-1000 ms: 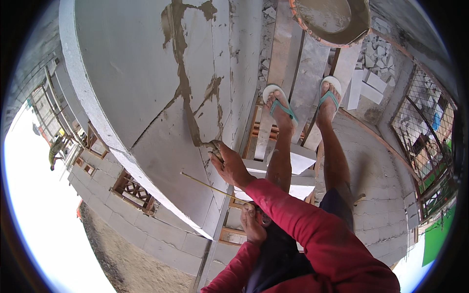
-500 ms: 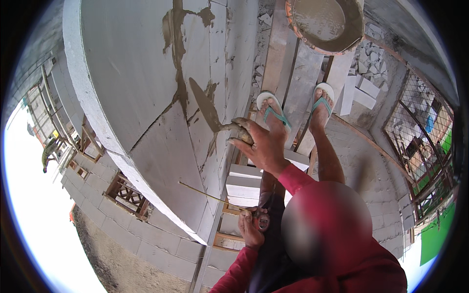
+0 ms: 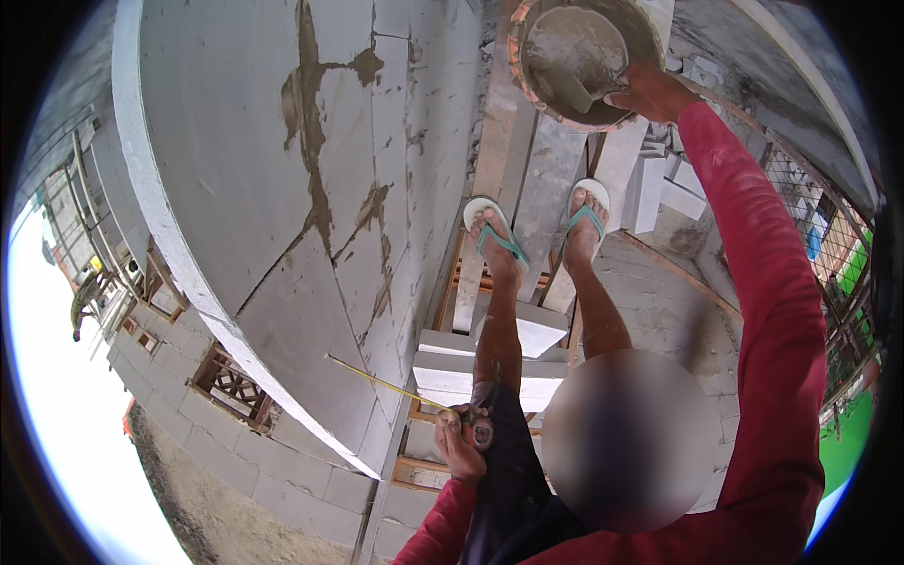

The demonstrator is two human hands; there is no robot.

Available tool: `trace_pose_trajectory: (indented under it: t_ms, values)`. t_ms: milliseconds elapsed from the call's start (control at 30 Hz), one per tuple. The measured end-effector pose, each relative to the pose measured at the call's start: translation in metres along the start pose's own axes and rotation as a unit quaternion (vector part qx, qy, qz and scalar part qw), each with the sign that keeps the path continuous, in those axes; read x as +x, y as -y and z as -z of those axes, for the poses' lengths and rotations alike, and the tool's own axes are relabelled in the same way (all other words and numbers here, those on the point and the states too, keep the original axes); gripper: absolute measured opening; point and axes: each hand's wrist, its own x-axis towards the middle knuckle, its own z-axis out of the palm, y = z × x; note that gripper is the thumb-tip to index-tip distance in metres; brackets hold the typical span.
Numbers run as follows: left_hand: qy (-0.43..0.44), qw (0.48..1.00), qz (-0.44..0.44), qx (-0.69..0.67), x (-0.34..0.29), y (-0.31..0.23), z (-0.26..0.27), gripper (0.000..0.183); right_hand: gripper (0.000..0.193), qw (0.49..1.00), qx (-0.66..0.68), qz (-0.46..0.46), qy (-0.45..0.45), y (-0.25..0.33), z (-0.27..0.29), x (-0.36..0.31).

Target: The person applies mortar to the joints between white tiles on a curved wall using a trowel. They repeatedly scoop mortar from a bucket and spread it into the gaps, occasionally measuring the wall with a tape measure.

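My right hand (image 3: pixel 654 92) is over the round bucket (image 3: pixel 517 56) at the top, closed on the handle of a trowel (image 3: pixel 572 92). The trowel's blade rests in the wet grey mortar inside. Low in the view, my left hand (image 3: pixel 460 452) grips a red and black tape measure (image 3: pixel 481 432). Its yellow tape (image 3: pixel 386 381) is drawn out and reaches across the lower part of the pale block wall (image 3: pixel 217 141). Smears of mortar (image 3: pixel 309 104) run along the joints of that wall.
I stand in sandals on wooden planks (image 3: pixel 551 155). Pale blocks (image 3: pixel 443 367) are stacked beside my legs, and more cut pieces (image 3: pixel 645 193) lie near the bucket. A metal mesh (image 3: pixel 796 193) is at the right. Another person (image 3: pixel 85 299) is far off at the left.
My right hand has swung from the wall up and right to the bucket, taking the trowel into the mortar. My left hand still holds the tape measure with its tape out.
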Motion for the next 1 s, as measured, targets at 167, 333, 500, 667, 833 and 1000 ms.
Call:
trace_pose_trajectory:
  t_ms: [167, 333, 500, 667, 833, 1000]
  values:
    - [-0.001, 0.989, 0.059, -0.136, -0.001, -0.004, -0.009, 0.028, 0.062, 0.931, 0.264, -0.201, 0.153, 0.009, 0.032, -0.041]
    - [-0.007, 0.984, 0.07, -0.166, -0.01, -0.006, -0.005, 0.029, 0.057, 0.919, 0.313, -0.193, 0.141, 0.051, 0.055, -0.068]
    - [-0.033, 0.994, 0.015, -0.101, -0.025, 0.001, 0.005, 0.026, 0.042, 0.888, 0.439, -0.072, 0.116, 0.175, -0.013, -0.129]
    - [-0.041, 0.958, 0.135, -0.248, -0.02, 0.031, 0.005, 0.023, 0.031, 0.822, 0.552, -0.101, 0.097, 0.386, -0.113, -0.185]
    - [-0.051, 0.997, 0.055, -0.032, -0.018, 0.072, 0.039, 0.021, 0.03, 0.791, 0.588, -0.165, -0.03, 0.546, -0.168, -0.171]
    - [-0.03, 0.985, 0.111, -0.128, -0.01, 0.095, 0.063, 0.023, 0.024, 0.782, 0.606, -0.143, -0.011, 0.575, -0.18, -0.196]
